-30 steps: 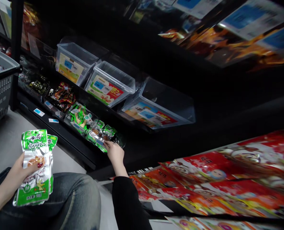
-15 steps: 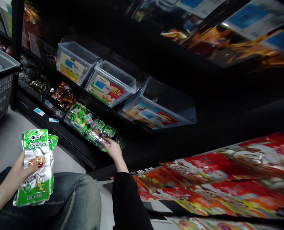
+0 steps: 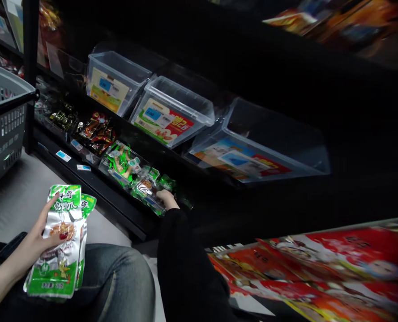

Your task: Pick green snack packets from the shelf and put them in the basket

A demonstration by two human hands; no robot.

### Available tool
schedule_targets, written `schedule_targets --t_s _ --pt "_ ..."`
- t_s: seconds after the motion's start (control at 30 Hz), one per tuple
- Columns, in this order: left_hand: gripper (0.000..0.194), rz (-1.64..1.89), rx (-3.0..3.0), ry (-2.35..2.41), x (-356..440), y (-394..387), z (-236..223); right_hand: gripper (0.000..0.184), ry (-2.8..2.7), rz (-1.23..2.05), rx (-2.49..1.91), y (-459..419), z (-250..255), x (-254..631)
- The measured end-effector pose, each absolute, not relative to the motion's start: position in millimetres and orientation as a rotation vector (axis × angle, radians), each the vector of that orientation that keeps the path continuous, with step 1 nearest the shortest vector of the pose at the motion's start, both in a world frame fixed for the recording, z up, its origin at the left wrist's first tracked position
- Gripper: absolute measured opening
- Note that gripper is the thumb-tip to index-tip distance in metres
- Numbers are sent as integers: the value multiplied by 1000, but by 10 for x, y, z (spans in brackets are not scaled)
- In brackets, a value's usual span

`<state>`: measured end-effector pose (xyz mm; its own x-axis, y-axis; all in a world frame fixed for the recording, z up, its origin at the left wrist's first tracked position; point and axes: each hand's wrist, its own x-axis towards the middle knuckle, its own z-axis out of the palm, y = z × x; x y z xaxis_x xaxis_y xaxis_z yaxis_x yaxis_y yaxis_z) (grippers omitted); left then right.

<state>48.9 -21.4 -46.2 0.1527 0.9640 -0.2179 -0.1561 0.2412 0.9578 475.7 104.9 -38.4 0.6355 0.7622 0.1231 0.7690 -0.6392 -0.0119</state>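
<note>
My left hand (image 3: pixel 39 241) is closed around a few green-and-silver snack packets (image 3: pixel 56 270), held upright and overlapping above my left knee. A picture of food and dark lettering show on the front one. My right hand (image 3: pixel 168 199) reaches into a low clear bin at the shelf's bottom, among similar green-and-silver packets (image 3: pixel 147 184). Its fingers are hidden by the hand's back and the bin, so whether they grip a packet cannot be seen. Just left of it, another bin holds green packets (image 3: pixel 121 163) with tan contents.
A grey shopping basket (image 3: pixel 9 129) stands at the left. Clear bins (image 3: pixel 181 105) with price labels sit on the shelf above. Further left lie dark and red packets (image 3: pixel 98 132). Red bags (image 3: pixel 319 264) fill the lower right, and a black shelf edge (image 3: pixel 108 203) runs low in front.
My right hand has pushed deeper into the bin, and its fingers have gone out of sight. The view has shifted slightly. My left hand still holds the packets, one finger now higher on the front.
</note>
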Motion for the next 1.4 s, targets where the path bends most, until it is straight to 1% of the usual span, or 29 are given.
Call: schedule_targets --t_s 0.17,0.3,0.4,0.5,0.53,0.57,0.6,0.63,0.73,0.83,0.87,0.97,1.03,1.13,1.27,1.33,1.4 --pt "96 1059 930 1086 512 -211 -417 33 -784 -140 -2642 887 -113 4742" --pt "84 1060 930 1093 497 -215 -410 31 -743 -32 -2368 568 143 4580" --pt "66 983 840 1032 477 -216 -419 27 -879 208 -2125 239 195 4207" --pt "36 970 886 1056 453 -186 -493 34 -1023 465 -1902 -14 145 3537" --pt "29 985 946 1087 443 -168 -530 37 -1076 586 -1798 -64 129 3269" --pt "24 1004 1015 1123 432 -148 -569 39 -1126 844 -1576 -96 122 2999" --pt "21 1033 1075 1165 419 -128 -605 40 -1156 1072 -1385 -116 123 2740" --pt "21 1072 1117 1208 403 -109 -635 38 -1171 1224 -1256 -125 132 2506" --pt "24 1227 1090 1278 349 -70 -659 29 -1158 1390 -1110 -130 121 2035" --pt "37 1326 1121 1240 317 -60 -590 30 -1103 1349 -1143 -133 -73 1865" --pt "38 1326 1196 1261 318 -60 -561 30 -1105 1303 -1169 -132 -170 1839" --pt "29 1254 1428 1405 352 -63 -502 28 -1154 1196 -1213 -112 -430 1792" --pt "25 1215 1462 1452 384 -63 -502 28 -1175 1207 -1193 -90 -519 1784" --pt "24 1210 1447 1414 426 -61 -540 23 -1217 1176 -1206 -65 -529 1804" --pt "21 1206 1447 1439 446 -62 -572 16 -1270 1059 -1288 -105 -403 1837" --pt "22 1201 1458 1481 438 -62 -585 17 -1295 892 -1376 -186 -309 1828" --pt "27 1210 1487 1494 425 -61 -617 24 -1356 548 -1524 -304 -226 1773"
